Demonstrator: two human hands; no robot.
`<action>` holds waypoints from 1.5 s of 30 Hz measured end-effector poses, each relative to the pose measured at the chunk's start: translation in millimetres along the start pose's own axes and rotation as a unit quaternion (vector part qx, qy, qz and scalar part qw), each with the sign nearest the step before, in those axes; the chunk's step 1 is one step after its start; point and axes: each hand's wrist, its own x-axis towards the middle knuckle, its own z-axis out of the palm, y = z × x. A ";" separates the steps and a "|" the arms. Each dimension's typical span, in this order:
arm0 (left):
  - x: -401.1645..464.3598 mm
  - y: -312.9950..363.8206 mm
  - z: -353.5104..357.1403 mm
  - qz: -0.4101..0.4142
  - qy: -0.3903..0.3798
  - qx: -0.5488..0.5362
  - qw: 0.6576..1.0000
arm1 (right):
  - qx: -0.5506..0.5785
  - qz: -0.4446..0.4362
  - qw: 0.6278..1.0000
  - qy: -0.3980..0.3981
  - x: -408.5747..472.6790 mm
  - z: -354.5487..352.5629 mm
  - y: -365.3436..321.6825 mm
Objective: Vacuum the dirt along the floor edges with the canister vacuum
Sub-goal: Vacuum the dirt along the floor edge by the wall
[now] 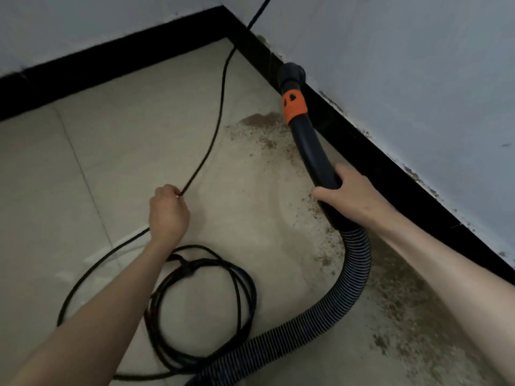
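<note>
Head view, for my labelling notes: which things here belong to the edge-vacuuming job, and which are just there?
Job:
vacuum wand, in the right hand
ribbed hose
dirt along the black skirting
power cord, held by the left hand

Just there:
coiled cord
wall

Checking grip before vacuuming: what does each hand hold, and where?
Left hand pinches the power cord mid-run; right hand grips the vacuum wand just above the ribbed hose.
</note>
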 end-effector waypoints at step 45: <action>37.8 -100.7 66.3 -0.023 -0.148 0.159 0.976 | -0.206 -0.046 0.972 -0.098 54.2 89.8 -59.6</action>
